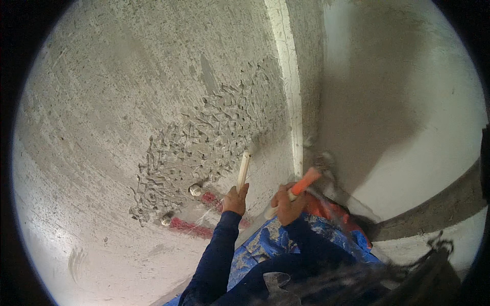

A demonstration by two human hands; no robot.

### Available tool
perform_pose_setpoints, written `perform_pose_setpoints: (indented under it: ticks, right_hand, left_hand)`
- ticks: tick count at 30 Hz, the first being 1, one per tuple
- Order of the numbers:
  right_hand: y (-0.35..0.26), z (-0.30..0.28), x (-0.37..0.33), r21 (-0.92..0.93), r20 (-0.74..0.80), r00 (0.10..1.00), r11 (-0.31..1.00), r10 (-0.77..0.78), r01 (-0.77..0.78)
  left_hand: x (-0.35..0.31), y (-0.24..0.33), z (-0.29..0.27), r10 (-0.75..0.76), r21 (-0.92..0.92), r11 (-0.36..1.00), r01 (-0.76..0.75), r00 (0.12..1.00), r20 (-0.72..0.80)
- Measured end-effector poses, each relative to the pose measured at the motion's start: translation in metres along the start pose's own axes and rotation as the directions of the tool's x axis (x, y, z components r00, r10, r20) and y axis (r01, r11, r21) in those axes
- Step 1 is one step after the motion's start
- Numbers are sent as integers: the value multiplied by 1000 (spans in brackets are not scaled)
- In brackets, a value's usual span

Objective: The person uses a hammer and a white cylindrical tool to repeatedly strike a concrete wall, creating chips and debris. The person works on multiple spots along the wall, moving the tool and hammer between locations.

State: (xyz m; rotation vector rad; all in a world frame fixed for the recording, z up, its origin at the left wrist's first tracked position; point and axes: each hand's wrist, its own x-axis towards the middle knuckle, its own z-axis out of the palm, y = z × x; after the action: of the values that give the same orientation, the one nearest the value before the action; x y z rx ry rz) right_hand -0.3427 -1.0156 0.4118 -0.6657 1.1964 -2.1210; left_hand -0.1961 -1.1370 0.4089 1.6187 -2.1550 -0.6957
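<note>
A: What do the hands hold, at centre?
B: The left hand [235,200] is closed round a pale bar [244,169], apparently a chisel, gripped low, probably to guide its far end at the chipped wall [217,130]; the right hand [289,205] grips an orange-and-cream hammer-like tool [305,182], presumably kept clear of the bar
A: Obstructions?
B: Two round fittings [195,189], lower left of centre, near red markings [191,228]; blue sheeting [253,251] crowds the lower centre

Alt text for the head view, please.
The left hand holds a slim cream-coloured rod at a rough grey concrete surface covered partly with gouges; the right hand grips a blurred orange-and-cream tool. A crumpled blue sheet shows near the forearms.
</note>
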Motion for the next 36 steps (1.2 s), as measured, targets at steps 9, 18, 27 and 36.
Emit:
perform_pose_setpoints:
  ticks: [9, 18, 27, 36]
  right_hand:
    - [49, -19, 11, -75, 39, 991, 990, 126, -123]
    - [38, -13, 15, -248, 128, 925, 915, 358, -320]
    - [33, -11, 17, -479, 206, 958, 874, 198, -78]
    - [14, -4, 19, -237, 108, 927, 914, 360, -328]
  left_hand:
    - [-2, -1, 10, 88, 100, 991, -85, 996, -26]
    - [-4, 7, 8, -89, -66, 994, 91, 995, 40]
    - [-1, 4, 13, -99, -61, 993, 101, 994, 37]
    - [0, -1, 27, -77, -145, 986, 80, 997, 22]
